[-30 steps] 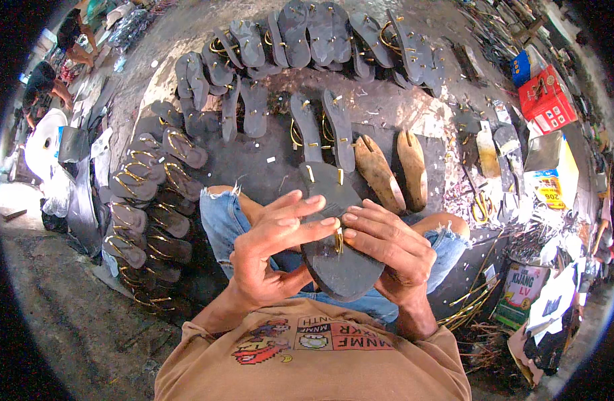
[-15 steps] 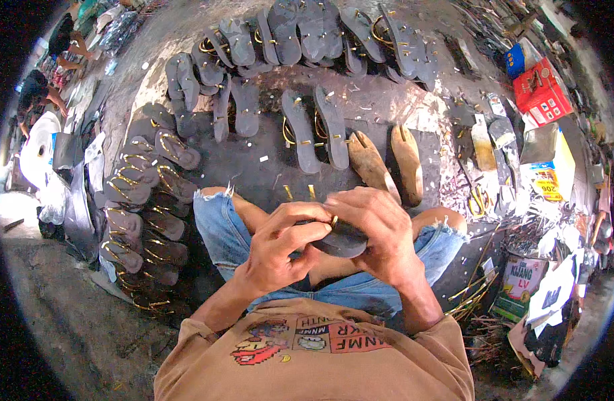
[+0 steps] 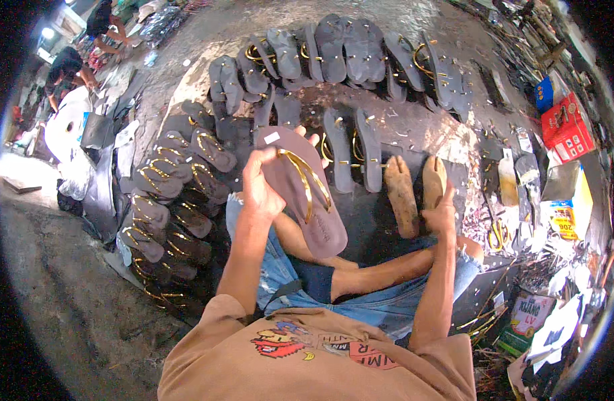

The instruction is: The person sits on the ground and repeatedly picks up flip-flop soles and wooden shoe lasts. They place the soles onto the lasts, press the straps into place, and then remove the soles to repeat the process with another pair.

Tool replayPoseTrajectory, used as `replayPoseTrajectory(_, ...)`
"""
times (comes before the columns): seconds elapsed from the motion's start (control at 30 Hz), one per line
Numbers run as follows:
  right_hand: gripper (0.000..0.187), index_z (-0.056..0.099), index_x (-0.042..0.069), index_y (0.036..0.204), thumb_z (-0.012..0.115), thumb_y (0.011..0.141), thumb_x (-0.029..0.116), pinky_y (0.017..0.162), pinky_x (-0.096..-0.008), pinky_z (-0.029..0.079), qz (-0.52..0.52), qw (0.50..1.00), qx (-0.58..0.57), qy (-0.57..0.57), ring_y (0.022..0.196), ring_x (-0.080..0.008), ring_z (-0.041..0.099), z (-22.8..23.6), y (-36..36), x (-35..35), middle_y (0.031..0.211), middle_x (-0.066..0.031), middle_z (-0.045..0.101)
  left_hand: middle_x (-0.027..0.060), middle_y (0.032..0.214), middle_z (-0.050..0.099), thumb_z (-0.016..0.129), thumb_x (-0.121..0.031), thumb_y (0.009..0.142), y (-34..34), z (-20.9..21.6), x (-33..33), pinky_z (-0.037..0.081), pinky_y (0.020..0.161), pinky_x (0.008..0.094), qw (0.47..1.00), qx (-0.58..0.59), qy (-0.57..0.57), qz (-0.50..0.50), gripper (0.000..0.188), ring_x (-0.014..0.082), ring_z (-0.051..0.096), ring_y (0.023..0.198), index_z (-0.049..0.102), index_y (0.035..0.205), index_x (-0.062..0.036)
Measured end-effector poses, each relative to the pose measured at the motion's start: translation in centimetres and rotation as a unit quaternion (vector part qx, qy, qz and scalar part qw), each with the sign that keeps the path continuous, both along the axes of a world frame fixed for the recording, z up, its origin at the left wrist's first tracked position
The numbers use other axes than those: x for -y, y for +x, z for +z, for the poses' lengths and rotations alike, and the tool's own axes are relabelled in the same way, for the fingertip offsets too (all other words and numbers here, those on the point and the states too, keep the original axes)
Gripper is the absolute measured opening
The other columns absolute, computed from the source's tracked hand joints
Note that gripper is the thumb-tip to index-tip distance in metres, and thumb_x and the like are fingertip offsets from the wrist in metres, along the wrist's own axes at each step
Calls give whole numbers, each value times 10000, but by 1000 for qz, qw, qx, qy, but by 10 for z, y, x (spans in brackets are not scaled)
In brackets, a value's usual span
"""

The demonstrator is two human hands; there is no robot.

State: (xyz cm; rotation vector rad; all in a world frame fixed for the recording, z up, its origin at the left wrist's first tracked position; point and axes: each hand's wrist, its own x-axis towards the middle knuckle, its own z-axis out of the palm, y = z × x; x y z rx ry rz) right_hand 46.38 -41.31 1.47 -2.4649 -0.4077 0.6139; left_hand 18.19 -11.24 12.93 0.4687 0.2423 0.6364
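Observation:
My left hand (image 3: 261,184) is closed round the edge of a brown flip-flop (image 3: 314,224), raised above my lap with its top toward me. Two gold straps cross the sole, and a small white sticker lies near one end. My right hand (image 3: 441,215) is at the near end of a wooden shoe last (image 3: 435,175), thumb on one side and a finger stretched along the other, partly blurred. Left of it lies a second wooden last (image 3: 402,197). Two dark sandals (image 3: 368,150) with gold strap ends rest beside the lasts.
Several dark soles (image 3: 347,50) stand in an arc at the far side. Gold-strapped sandals (image 3: 146,220) lie stacked on the left. To the right are a red box (image 3: 566,127), scissors (image 3: 499,234) and a can (image 3: 526,317). Two other people are at the far left.
The flip-flop, held low in both hands before, is now raised in my left hand alone. My right hand has moved right to the wooden last. The view has shifted.

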Motion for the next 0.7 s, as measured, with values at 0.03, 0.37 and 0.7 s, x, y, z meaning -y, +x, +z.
replayPoseTrajectory(0.03,979,305,82,1622,780,765,92,1056,-478,537,-67,987,-77,126,1304,-413,613,7,-9,5,1419,-292,597,150,1506,585,595,-208,984,-4,-2,-3,387,1166,769,999,-10,-30,42,519,389,469,1494,536,1498,-155)
replayPoseTrajectory(0.37,775,496,-165,1406,710,892,374,809,-433,658,-136,801,-390,434,988,-388,757,112,-163,35,1183,-296,703,125,1471,598,601,-169,988,-25,-10,-23,403,1169,740,956,-10,53,288,519,373,558,1400,492,1489,-249)
replayPoseTrajectory(0.7,570,654,-69,1366,834,839,54,1040,-371,556,92,875,-222,420,1196,-240,710,157,-196,-17,1329,-163,722,176,1485,571,587,-174,930,-5,4,21,456,1128,731,981,-10,120,155,549,402,528,1422,460,1462,-219)
